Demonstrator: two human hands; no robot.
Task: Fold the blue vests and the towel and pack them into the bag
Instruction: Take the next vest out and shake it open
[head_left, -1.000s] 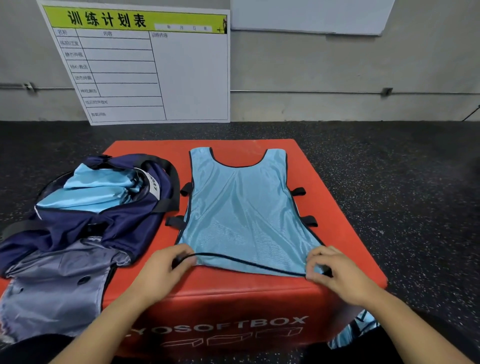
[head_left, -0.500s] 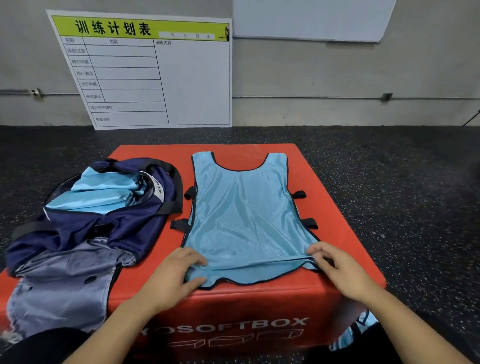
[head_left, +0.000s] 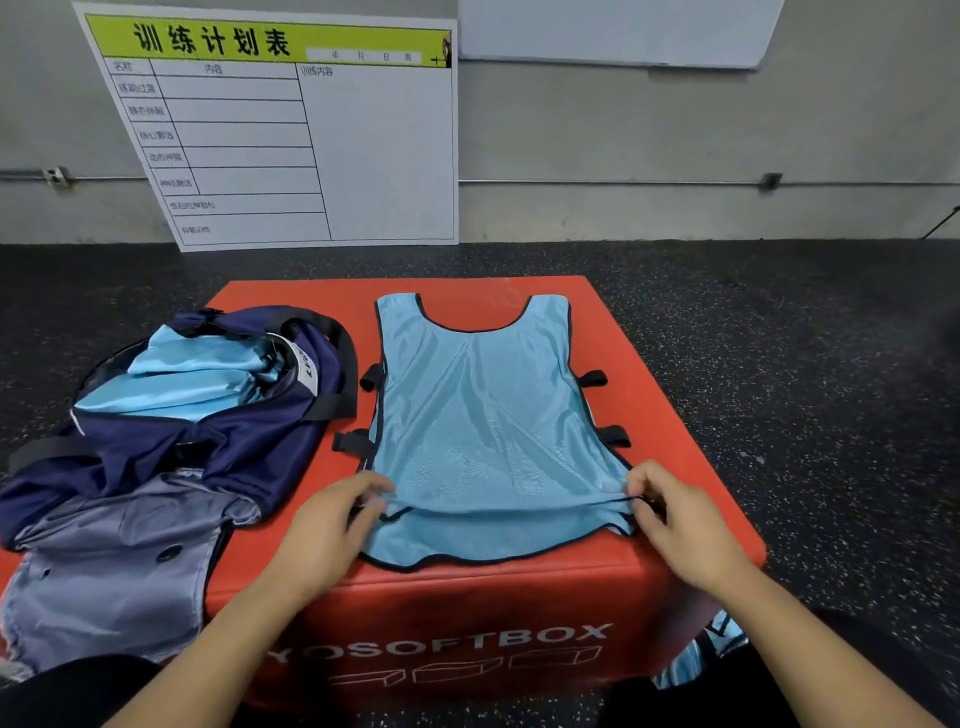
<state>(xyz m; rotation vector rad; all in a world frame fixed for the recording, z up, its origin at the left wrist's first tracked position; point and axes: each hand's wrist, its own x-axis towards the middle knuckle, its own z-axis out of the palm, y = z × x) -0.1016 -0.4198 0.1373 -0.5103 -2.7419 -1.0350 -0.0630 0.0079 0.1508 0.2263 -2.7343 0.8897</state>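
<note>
While both hands pinch its black-trimmed hem, the blue vest lies flat.

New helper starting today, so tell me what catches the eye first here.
A light blue vest lies flat on the red box, its near hem pinched by the left hand and right hand. Left of it, an open navy bag already holds blue fabric.

Both bare forearms reach forward from the bottom edge, angling inward. The left hand lies palm down, its fingers curled and pinching cloth at their tips. The right hand mirrors it well apart, knuckles up, thumb and fingers pinched together on a thin dark edge.
</note>
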